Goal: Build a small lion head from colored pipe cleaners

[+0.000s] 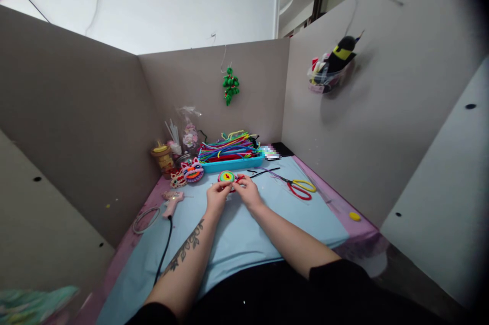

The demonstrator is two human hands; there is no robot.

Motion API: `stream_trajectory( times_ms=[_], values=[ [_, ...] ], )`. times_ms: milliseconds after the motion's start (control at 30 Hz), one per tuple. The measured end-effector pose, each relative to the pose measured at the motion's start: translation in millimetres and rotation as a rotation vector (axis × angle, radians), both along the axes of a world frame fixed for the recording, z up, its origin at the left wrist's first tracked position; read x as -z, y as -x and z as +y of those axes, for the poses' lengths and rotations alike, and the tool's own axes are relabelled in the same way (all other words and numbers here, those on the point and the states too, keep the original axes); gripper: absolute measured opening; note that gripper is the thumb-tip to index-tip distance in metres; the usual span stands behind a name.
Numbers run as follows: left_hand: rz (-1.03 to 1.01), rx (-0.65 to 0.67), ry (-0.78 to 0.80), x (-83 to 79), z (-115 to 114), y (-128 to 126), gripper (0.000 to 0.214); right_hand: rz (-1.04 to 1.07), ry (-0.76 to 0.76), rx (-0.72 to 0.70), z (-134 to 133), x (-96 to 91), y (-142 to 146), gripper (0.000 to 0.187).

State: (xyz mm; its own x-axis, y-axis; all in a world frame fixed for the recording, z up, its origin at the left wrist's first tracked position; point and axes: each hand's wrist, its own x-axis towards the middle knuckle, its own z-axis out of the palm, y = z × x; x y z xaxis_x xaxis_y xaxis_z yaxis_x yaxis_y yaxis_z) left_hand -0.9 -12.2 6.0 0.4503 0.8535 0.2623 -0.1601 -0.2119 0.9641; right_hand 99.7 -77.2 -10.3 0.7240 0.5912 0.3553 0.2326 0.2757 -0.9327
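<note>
A small round coiled pipe-cleaner piece (226, 177) stands over the blue cloth, with a yellow middle, a red mark and coloured rings around it. My left hand (217, 197) pinches its lower left edge between thumb and fingers. At its lower right, my right hand (248, 192) is closed too, its thumb and fingertips close to those of the left. Something red shows at the right fingertips, perhaps a pipe cleaner. The fingers hide the bottom of the round piece.
Behind the hands stands a blue tray (233, 164) of many-coloured pipe cleaners. Scissors (296, 186) lie to the right. On the left are a pink glue gun (173, 204) with a cord and lion-like pipe-cleaner faces (192, 170). Grey partitions (252, 90) enclose the table.
</note>
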Motion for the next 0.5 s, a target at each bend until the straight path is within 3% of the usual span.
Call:
stream_trajectory(
  times_ms=[300,500],
  values=[
    [-0.002,-0.006,0.022,-1.3,-3.0,-3.4,0.031,0.059,-0.013,0.100,7.9,8.3,-0.8,0.019],
    [-0.024,0.013,0.115,-1.2,-4.2,-5.7,0.033,0.251,-0.077,0.031,17.5,13.0,-2.9,0.023]
  ],
)
